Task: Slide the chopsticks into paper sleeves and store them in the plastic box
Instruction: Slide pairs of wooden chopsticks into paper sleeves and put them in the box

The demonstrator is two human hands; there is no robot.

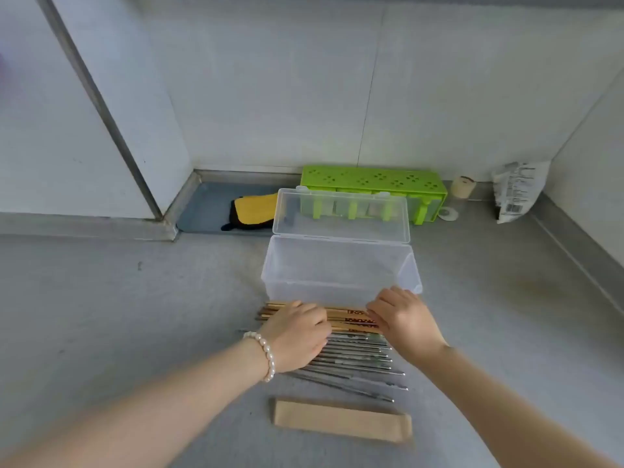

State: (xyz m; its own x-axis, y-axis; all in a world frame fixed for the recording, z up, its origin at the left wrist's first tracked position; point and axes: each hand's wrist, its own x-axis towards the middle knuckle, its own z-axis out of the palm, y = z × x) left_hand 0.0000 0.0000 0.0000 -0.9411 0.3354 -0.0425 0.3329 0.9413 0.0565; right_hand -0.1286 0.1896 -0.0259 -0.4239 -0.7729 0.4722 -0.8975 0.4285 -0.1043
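Wooden chopsticks (341, 318) lying sideways on grey desk (135, 298), just before open clear plastic box (341, 265). Left hand (297, 336), right hand (401, 319) resting on opposite ends, fingers curled, grip unclear. Brown paper sleeves (341, 422) nearest body.

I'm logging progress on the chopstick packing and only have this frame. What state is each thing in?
plastic box: lid open, looks empty
wooden chopsticks: lying unsleeved in a row, both hands on them
metal chopsticks: lying unsleeved on the counter
paper sleeves: flat stack, untouched
left hand: palm down on the chopsticks
right hand: fingers resting on the wooden chopsticks
green box: closed
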